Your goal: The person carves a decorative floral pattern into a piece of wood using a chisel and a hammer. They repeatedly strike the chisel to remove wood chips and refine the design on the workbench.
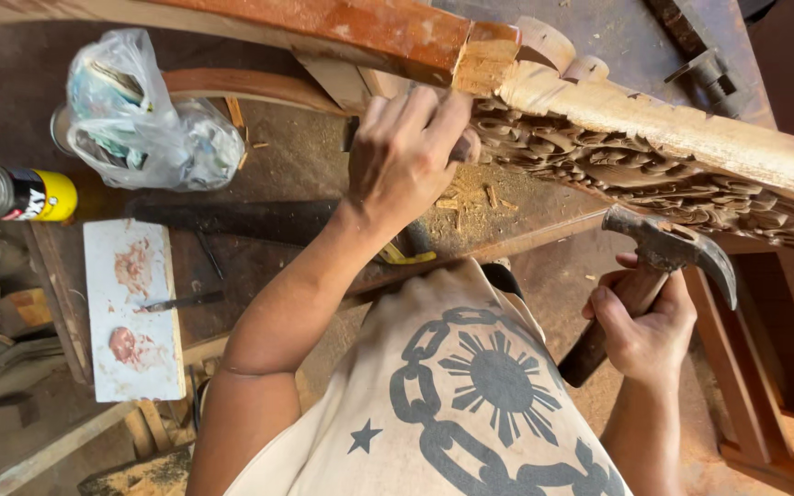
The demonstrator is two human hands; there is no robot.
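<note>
Left hand: your left hand (406, 156) is curled against the carved wooden rail (654, 152), fingers together on its edge; a dark tool seems pinched there, cannot tell what
Right hand: your right hand (643, 326) is clamped on the handle of the claw hammer (668, 253), head up, just below the rail
Rail: lies across the counter (305, 165), pale carved part on the right, red-brown part on the left
Chips: wood chips (470, 197) under the left hand
Other: white board (132, 308) with pink putty, yellow can (20, 193), plastic bag (140, 119), all well left of the hands
</note>
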